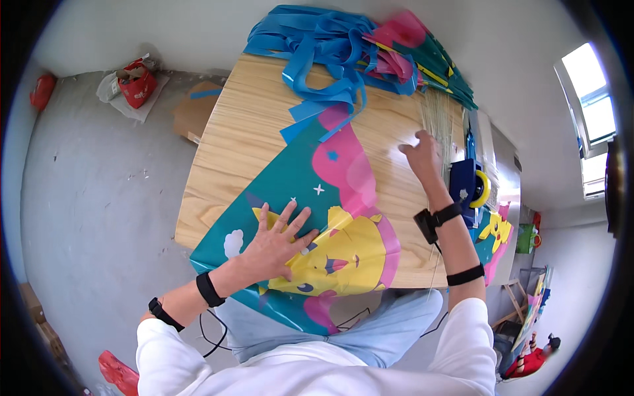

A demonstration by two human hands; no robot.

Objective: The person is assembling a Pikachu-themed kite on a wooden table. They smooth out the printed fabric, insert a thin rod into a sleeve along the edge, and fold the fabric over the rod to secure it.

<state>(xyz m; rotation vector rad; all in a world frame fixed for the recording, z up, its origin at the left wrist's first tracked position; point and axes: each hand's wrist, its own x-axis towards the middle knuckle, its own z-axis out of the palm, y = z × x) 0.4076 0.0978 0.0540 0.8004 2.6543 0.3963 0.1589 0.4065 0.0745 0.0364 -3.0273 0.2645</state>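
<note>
A triangular kite sheet in teal and pink, with a yellow cartoon figure, lies across the wooden table and hangs over its near edge. On it my left hand rests flat, fingers spread. My right hand is raised over the right side of the table, beside a bundle of thin pale rods. Its fingers are curled; what they hold, if anything, is too small to make out. A thin rod shows below my right forearm near the table edge. Blue strips lie against the sheet's far tip.
A heap of blue ribbons and folded kite sheets covers the table's far end. At the right stand a dark blue box and a yellow tape roll. A cardboard box sits left of the table. Another person is at the far right.
</note>
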